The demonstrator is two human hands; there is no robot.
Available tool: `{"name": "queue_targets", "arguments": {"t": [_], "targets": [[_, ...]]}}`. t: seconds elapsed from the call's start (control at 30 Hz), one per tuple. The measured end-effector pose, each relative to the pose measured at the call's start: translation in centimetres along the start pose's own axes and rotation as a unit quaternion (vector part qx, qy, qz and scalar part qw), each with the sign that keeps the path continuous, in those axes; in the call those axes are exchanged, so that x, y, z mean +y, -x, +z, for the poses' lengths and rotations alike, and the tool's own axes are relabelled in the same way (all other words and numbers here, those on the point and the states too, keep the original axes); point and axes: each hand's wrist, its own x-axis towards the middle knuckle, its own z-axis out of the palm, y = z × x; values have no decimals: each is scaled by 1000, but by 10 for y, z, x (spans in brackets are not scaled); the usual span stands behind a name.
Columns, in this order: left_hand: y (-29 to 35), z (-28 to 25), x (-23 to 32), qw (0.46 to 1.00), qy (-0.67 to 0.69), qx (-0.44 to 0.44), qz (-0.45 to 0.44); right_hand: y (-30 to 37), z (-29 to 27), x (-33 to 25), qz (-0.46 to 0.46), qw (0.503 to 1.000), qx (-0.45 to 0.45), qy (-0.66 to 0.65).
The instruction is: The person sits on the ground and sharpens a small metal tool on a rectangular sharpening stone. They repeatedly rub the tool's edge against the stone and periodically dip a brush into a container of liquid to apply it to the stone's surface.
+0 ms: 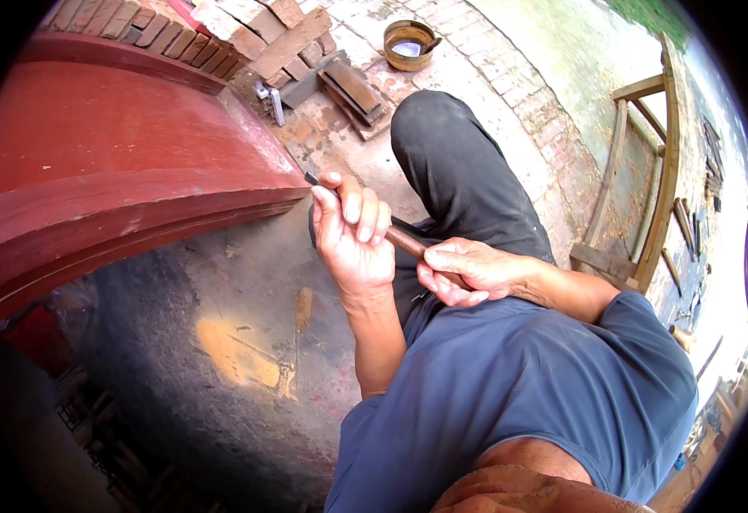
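A chisel point(407, 243) with a brown wooden handle lies slantwise across the front of my body. Its dark metal tip points up and left, close to the corner of a red-painted wooden piece point(220, 179). My left hand point(352, 231) is closed around the front part of the chisel, thumb and forefinger near the tip. The other end of the handle sits in my right hand point(464, 269), fingers curled around it. From this angle I cannot tell whether the tip touches the red wood. My dark-trousered knee point(446, 128) is bent just beyond my hands.
Stacked bricks point(292, 47) stand beyond the red wood, with dark flat blocks point(352, 90) beside them. A round brown bowl point(410, 60) holds some liquid. At right are a wooden frame point(666, 171) and scattered hand tools point(690, 227). A bright yellowish patch point(237, 350) shows on the ground.
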Motion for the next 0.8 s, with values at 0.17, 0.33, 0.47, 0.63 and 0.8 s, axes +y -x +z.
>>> {"name": "queue_targets", "arguments": {"t": [0.17, 0.33, 0.47, 0.63, 0.8], "targets": [[2, 7, 0, 998, -45, 22, 24, -1, -3, 2, -21, 999, -4, 41], [11, 8, 3, 997, -49, 48, 33, -1, 2, 4, -51, 991, 15, 123], [15, 11, 5, 996, -58, 58, 40, 2, 10, 3, -82, 973, 45, 212], [17, 14, 1, 994, -75, 74, 42, 1, 11, 14, -119, 953, 104, 257], [18, 21, -4, 990, -111, 63, 59, -1, 10, 20, -264, 821, 190, 469]]}}
